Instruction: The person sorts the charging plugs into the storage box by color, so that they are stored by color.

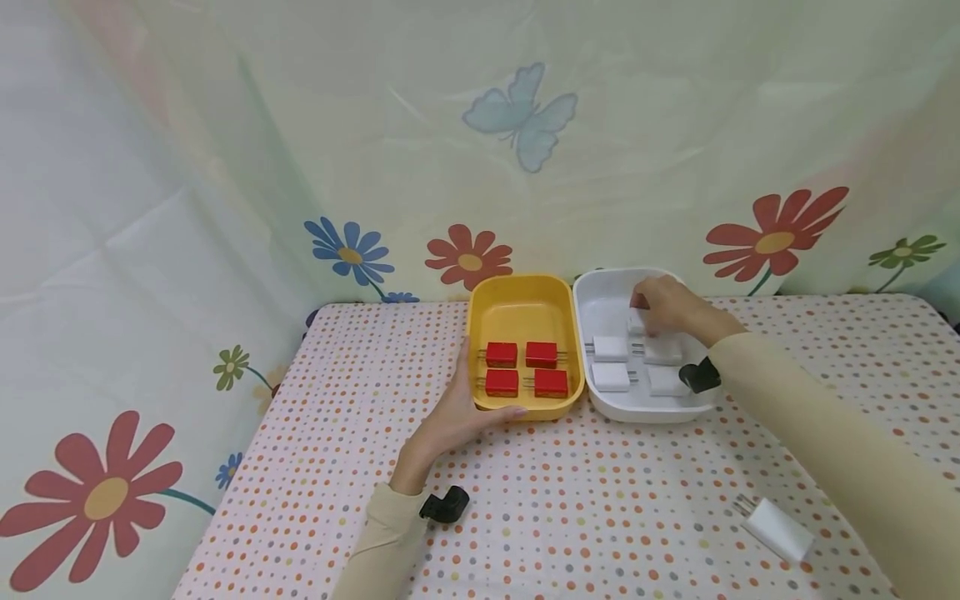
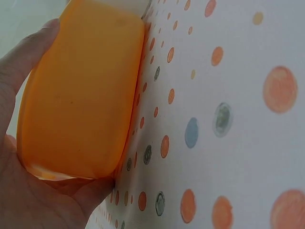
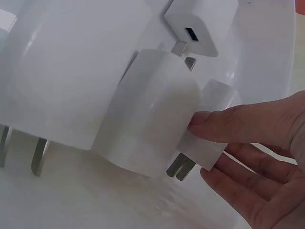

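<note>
My left hand grips the near left corner of a yellow tray, fingers along its left side and thumb across the front. Several red charger plugs lie in that tray's near half. In the left wrist view the hand is against the tray's orange-looking outer wall. Over the white tray, my right hand pinches a white charger plug between thumb and fingers, its metal prongs exposed. Several other white charger plugs lie in this tray, some partly hidden by the hand and wrist camera.
Another white charger plug lies on the dotted tablecloth at the near right, beside the right sleeve. Both trays stand side by side at the table's back edge, before a flowered curtain.
</note>
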Demonstrator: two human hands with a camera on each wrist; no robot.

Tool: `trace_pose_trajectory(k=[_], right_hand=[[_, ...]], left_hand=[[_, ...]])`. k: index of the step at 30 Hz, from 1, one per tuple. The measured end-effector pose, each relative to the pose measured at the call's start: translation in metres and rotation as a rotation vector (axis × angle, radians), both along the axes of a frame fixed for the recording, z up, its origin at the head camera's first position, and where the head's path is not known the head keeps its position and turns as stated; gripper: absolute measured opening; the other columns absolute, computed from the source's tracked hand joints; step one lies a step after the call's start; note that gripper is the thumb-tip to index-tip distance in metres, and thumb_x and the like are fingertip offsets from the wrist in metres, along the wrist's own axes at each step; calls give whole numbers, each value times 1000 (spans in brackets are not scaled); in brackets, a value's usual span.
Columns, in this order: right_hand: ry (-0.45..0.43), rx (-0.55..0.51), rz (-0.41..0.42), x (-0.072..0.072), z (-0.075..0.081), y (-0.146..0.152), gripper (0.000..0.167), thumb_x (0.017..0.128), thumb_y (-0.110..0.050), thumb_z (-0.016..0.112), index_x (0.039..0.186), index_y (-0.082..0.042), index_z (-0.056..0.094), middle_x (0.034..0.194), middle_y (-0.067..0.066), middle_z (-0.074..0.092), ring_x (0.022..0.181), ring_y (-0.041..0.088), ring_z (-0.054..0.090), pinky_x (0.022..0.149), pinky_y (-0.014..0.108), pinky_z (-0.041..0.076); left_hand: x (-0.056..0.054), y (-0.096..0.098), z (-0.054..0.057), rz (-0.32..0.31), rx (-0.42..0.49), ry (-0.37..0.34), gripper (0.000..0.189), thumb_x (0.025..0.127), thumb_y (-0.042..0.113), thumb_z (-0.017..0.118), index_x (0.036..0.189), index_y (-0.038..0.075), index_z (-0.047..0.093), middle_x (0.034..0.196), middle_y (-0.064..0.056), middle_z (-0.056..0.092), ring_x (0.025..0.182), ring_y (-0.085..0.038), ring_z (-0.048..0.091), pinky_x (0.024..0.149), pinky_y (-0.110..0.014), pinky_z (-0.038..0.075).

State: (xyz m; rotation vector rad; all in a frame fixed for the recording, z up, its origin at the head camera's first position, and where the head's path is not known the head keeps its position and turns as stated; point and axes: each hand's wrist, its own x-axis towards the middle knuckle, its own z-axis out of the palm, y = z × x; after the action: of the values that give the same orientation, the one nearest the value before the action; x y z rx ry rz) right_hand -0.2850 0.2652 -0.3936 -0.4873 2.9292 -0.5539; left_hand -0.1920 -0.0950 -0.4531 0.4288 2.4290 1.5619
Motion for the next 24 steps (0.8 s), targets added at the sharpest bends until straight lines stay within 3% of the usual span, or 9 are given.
trace_pose_trajectory(k=[9, 24], right_hand=[[-43, -13, -43, 0, -9, 2, 18, 82, 15, 64, 100, 14, 66, 95, 25, 66, 88, 37, 57, 88, 56, 51], [-23, -16, -6, -2, -10, 4, 21, 78, 15, 63, 99, 16, 66, 94, 27, 67, 89, 39, 60, 89, 58, 51]], left_hand=[[0, 2, 0, -19, 11, 12, 138, 81, 38, 92, 167, 22, -14, 171, -5, 22, 154, -21, 27, 123, -53, 26], [1, 1, 0, 4, -16, 7, 137, 80, 42, 92, 167, 24, -13, 172, -5, 19, 155, -22, 25, 123, -54, 26]])
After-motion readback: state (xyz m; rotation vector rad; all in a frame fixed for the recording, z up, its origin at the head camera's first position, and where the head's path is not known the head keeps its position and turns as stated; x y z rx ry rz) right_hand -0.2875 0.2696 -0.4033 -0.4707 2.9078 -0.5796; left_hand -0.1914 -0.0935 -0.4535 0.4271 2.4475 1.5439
